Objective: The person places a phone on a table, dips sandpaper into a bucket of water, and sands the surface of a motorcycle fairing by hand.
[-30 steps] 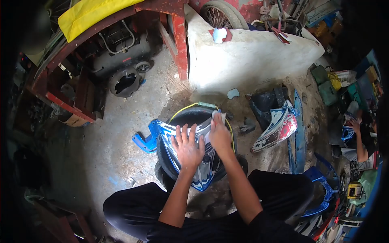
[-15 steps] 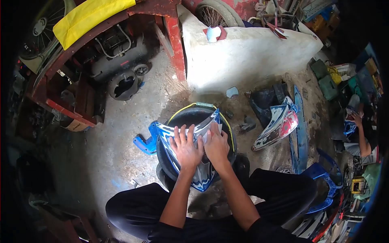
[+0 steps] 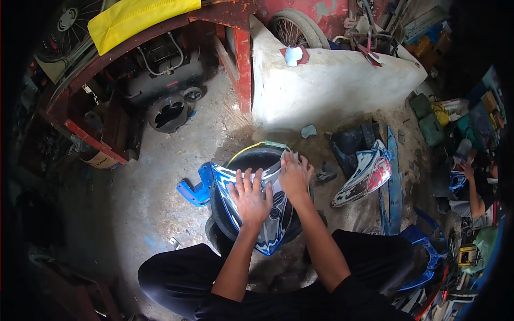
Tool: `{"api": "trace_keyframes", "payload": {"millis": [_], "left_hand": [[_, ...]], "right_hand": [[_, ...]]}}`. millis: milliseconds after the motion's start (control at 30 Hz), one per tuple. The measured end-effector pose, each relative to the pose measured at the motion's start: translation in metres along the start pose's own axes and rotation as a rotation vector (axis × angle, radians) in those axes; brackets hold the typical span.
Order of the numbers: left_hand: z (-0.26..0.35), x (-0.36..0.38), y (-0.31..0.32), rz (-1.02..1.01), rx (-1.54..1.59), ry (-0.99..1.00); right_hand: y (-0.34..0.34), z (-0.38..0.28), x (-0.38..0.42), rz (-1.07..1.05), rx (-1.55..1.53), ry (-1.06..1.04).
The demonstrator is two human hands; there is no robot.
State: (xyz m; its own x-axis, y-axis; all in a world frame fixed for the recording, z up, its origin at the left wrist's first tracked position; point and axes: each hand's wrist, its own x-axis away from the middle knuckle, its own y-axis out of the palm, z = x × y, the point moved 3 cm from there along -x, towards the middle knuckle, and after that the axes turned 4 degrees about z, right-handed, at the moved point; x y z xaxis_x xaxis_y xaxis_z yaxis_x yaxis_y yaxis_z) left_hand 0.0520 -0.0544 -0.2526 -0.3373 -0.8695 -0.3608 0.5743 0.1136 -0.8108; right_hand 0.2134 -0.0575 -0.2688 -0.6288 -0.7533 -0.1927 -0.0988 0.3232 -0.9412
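Pressing my left grip (image 3: 250,203) flat with its fingers spread, I have it wide on the blue, white and grey panel (image 3: 272,227), gripping around nothing. My right grip (image 3: 294,175) is narrow, its fingers bent over a small pale sheet (image 3: 295,154) at the panel's upper right edge; most of that sheet is hidden, so I cannot tell its full shape. The panel lies across the mouth of a black bucket (image 3: 256,159), its pointed end toward me, between my dark-clad knees. A yellow handle (image 3: 243,151) with a pale green sleeve (image 3: 276,144) curves along the bucket's far rim. Just left of the bucket, a bright blue part (image 3: 198,187) rests on the concrete floor (image 3: 155,208). To the right lie a black piece (image 3: 342,147), a red, white and blue panel (image 3: 369,174) and a long blue strip (image 3: 394,200), with a blue frame (image 3: 425,259) nearer my right knee. Beyond the bucket stands a low white wall (image 3: 337,85); left of it, a red worktop (image 3: 243,69) bears a yellow cloth (image 3: 144,24). At the far right, another person's arm (image 3: 474,187) reaches toward a partly blue thing, too small to tell.
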Motion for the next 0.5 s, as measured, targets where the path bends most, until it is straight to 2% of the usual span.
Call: {"api": "trace_keyframes", "payload": {"millis": [67, 233, 300, 433, 500], "left_hand": [[-0.001, 0.0, 0.0, 0.003, -0.018, 0.002], [-0.001, 0.0, 0.0, 0.002, -0.009, 0.004], [-0.001, 0.001, 0.002, 0.009, -0.004, 0.007], [-0.001, 0.0, -0.001, 0.001, 0.004, 0.005], [-0.001, -0.001, -0.002, 0.013, 0.01, 0.007]], "right_hand": [[0.001, -0.001, 0.004, 0.023, 0.014, -0.053], [-0.002, 0.003, -0.023, -0.012, -0.056, 0.019], [-0.015, -0.008, -0.017, -0.141, -0.048, 0.015], [-0.013, -0.004, 0.007, -0.157, -0.171, -0.005], [-0.009, 0.002, -0.007, -0.182, -0.146, 0.046]]}}
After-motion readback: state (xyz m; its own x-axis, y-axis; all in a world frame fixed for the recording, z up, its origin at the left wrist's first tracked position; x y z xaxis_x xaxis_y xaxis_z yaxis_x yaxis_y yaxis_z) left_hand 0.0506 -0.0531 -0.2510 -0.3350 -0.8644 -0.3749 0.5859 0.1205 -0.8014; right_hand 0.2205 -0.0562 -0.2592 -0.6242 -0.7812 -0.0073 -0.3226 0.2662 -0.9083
